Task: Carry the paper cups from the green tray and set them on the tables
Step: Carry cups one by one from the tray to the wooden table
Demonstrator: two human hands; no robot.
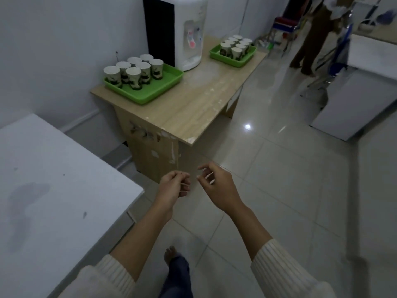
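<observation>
Fingers: on my left hand (174, 186) they curl loosely and hold nothing; on my right hand (218, 186) they hang relaxed, slightly apart, also empty.
Hands: side by side, close together, low over the floor in front of the wooden table (193, 108); touching nothing.
Cups (134, 70): a cluster of paper cups, upright with mouths up, in the near tray (159, 91) on the table's left end.
Direction from fingers: ahead, higher and to the left, well apart. I judge I must step closer before either hand can reach.
Nearer hand: the left, by a little. The cups crowd the tray's left and back part, which also favours the left.
Tray axis: its long side runs along the table's length, from near left toward far right.
Far tray (233, 55): a second green tray of cups at the table's other end, past the dispenser (189, 29); further off, on the right hand's side.
Drop-off: white table (53, 179) just to my left, no cups on it; another white surface (354, 100) far right.
Step, as I judge it: approach, no cup picked up yet.
Risk: light cups packed touching; gripping one may tip its neighbour.
</observation>
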